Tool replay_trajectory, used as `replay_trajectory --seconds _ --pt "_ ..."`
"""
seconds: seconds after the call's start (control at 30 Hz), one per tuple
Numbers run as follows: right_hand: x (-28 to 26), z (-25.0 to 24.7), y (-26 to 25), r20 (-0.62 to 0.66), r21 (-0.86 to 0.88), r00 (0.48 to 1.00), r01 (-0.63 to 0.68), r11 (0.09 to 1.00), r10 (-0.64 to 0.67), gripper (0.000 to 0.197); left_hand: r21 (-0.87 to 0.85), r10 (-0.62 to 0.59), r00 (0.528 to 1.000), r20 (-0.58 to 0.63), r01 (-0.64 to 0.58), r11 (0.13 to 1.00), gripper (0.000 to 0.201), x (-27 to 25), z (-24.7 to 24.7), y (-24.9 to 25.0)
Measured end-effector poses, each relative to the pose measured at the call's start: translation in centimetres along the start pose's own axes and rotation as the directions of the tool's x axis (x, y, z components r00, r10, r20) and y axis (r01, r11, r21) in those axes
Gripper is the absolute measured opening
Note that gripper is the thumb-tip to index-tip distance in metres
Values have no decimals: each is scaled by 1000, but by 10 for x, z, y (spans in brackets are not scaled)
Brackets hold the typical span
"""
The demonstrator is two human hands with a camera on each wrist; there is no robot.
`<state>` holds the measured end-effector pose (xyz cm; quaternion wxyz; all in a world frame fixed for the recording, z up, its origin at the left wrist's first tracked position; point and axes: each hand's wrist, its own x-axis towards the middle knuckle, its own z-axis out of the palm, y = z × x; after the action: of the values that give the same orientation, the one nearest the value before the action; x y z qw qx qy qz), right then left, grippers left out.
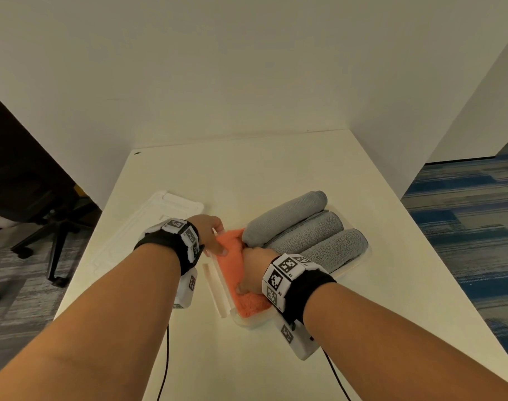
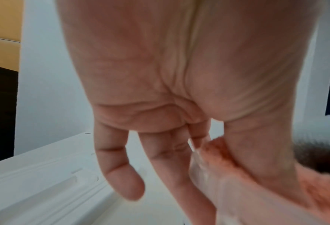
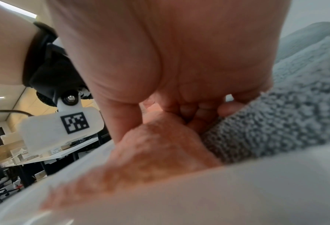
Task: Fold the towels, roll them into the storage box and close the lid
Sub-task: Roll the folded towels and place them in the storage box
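Observation:
A clear storage box (image 1: 252, 322) on the white table holds three rolled grey towels (image 1: 305, 230) and, along its left side, a rolled orange towel (image 1: 235, 264). My left hand (image 1: 215, 241) is at the roll's far end. Its thumb (image 2: 260, 159) presses on the orange towel (image 2: 314, 187), and its straight fingers (image 2: 125, 175) hang outside the box wall (image 2: 204, 172). My right hand (image 1: 251, 273) grips the roll nearer to me. Its fingers (image 3: 198, 111) are tucked between the orange towel (image 3: 160, 152) and a grey towel (image 3: 285, 118), with the thumb (image 3: 119, 118) on the other side.
The white lid (image 1: 148, 227) lies flat on the table (image 1: 247, 169) left of the box. White partition walls stand behind and to the right of the table. An office chair (image 1: 44, 221) stands on the floor at the left. Cables trail from both wrist cameras.

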<state>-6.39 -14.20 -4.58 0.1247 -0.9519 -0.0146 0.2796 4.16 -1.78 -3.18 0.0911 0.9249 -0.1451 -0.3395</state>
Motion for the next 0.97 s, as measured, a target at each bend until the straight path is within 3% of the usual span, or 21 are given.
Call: replay_trajectory --seconds 0.17,0.33,0.5,0.73,0.97 --pt "-1 1 -1 -22 -17 1000 -4 1000 4 65 90 -16 999 -50 20 996 51 0 -1 4" --pt "1 7 1 -68 1 998 13 1000 -13 59 -71 -30 997 -73 24 997 36 -8 -3 21" --pt "2 12 2 -95 -12 995 21 1000 -22 57 39 -7 982 -187 15 999 35 -3 5 26" --pt "7 15 5 -61 -8 998 3 1000 -4 62 153 36 974 -225 -1 988 29 2 8 29" --pt "6 14 4 -58 3 998 -2 1000 2 59 151 42 955 -294 3 989 23 4 16 29"
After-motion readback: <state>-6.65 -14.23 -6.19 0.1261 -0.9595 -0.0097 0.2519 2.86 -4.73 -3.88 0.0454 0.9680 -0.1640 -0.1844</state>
